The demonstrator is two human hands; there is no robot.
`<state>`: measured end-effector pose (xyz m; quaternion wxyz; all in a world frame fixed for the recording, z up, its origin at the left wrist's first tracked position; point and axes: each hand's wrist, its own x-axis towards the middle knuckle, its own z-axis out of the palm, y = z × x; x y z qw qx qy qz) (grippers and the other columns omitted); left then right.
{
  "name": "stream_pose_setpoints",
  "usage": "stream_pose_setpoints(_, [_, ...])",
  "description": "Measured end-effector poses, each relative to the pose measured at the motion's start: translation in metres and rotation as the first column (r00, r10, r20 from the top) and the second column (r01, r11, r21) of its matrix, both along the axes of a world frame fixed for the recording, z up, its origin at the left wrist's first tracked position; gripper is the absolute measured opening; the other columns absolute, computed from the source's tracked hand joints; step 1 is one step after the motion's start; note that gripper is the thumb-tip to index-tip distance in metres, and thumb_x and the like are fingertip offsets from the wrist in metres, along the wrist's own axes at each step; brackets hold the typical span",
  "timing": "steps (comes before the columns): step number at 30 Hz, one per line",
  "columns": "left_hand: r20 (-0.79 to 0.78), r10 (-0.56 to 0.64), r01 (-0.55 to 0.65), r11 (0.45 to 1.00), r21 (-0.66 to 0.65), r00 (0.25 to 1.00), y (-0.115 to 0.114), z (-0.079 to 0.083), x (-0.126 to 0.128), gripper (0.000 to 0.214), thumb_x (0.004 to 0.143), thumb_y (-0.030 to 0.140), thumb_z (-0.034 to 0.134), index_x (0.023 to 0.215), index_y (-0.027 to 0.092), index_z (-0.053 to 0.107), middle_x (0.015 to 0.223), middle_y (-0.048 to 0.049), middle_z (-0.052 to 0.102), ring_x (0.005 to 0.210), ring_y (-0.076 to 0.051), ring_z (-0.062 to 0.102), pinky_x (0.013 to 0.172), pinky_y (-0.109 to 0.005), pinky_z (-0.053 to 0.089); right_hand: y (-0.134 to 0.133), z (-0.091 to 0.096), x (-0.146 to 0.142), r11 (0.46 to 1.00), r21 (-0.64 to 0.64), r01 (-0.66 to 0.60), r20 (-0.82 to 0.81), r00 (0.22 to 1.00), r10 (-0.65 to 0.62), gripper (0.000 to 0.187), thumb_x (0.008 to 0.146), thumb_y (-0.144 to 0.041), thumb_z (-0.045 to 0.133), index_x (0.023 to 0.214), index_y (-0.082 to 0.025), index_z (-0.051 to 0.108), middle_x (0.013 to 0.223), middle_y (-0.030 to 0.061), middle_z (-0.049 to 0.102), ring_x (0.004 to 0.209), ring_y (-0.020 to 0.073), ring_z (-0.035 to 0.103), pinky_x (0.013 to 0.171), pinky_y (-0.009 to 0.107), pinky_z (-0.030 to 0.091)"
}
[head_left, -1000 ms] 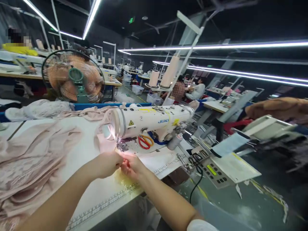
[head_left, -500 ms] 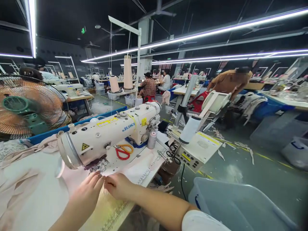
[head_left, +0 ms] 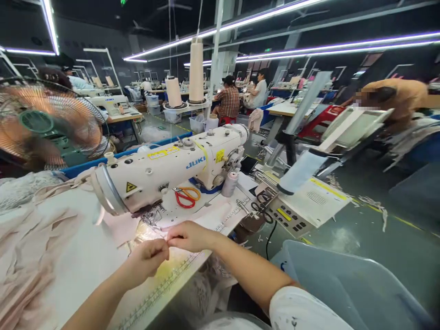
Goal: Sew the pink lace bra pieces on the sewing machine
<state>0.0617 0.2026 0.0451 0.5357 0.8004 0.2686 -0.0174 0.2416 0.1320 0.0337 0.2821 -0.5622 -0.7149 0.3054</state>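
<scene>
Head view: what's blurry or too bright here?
In the head view, the fan is smeared, likely from spinning; a glow washes out cloth just beyond the left hand; ceiling lights glare against the dark; the machine is sharp enough to read "JUKI".

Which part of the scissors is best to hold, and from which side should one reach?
Probably the red handle loop, with the right hand coming from the near right: the scissors lie with this loop on the near side and the blades pointing left.

Both forearms [head_left: 98, 298] angle inward; left hand [head_left: 146, 260] curled; right hand [head_left: 190, 236] pinching just beside it.
</scene>
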Motion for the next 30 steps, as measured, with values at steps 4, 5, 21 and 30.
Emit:
stream_pose_setpoints(4, [0.020,0.136,-0.131,0.978,-0.164,0.990,-0.002,0.002,0.002,0.020,0.064,0.040,0.049,0.067,0.020,0.048,0.043,0.0105,0.027,0.041,-0.008,0.023,0.042,-0.021,0.020,0.001,0.008,0.030,0.997,-0.040,0.070,0.079,0.995,-0.067,0.016,0.086,-0.022,0.053,0.075,-0.017,0.063,0.065,-0.0041,0.054,0.064,0.0102,0.050,0.060,0.019,0.038])
stream_pose_setpoints(5, [0.032,0.189,-0.182,0.972,-0.151,0.981,0.002,0.000,0.002,0.020,0.063,0.039,0.050,0.066,0.020,0.049,0.042,0.0102,0.028,0.040,-0.008,0.025,0.042,-0.021,0.021,0.006,0.008,0.038,0.989,-0.034,0.141,0.121,0.983,-0.136,0.018,0.088,-0.022,0.049,0.077,-0.016,0.063,0.068,-0.0024,0.056,0.066,0.0114,0.051,0.061,0.020,0.038])
stream_pose_setpoints(21, [0.140,0.431,-0.396,0.891,-0.223,0.891,0.025,-0.021,0.000,0.030,0.063,0.044,0.062,0.063,0.019,0.047,0.045,0.0104,0.029,0.040,-0.005,0.021,0.041,-0.019,0.017,0.053,0.014,0.071,0.853,-0.109,0.510,0.499,0.770,-0.397,0.025,0.083,-0.035,0.062,0.091,-0.011,0.063,0.094,0.0121,0.064,0.089,0.0217,0.060,0.078,0.034,0.045])
stream_pose_setpoints(30, [0.179,0.479,-0.368,0.822,-0.434,0.859,0.026,-0.029,0.004,0.040,0.063,0.051,0.071,0.069,0.018,0.049,0.046,0.0116,0.025,0.042,-0.004,0.017,0.042,-0.019,0.013,-0.108,-0.021,0.021,0.884,-0.468,-0.023,-0.603,0.740,-0.300,0.074,0.071,-0.086,0.037,0.099,-0.020,0.054,0.072,-0.0003,0.047,0.056,0.0117,0.045,0.053,0.027,0.037])
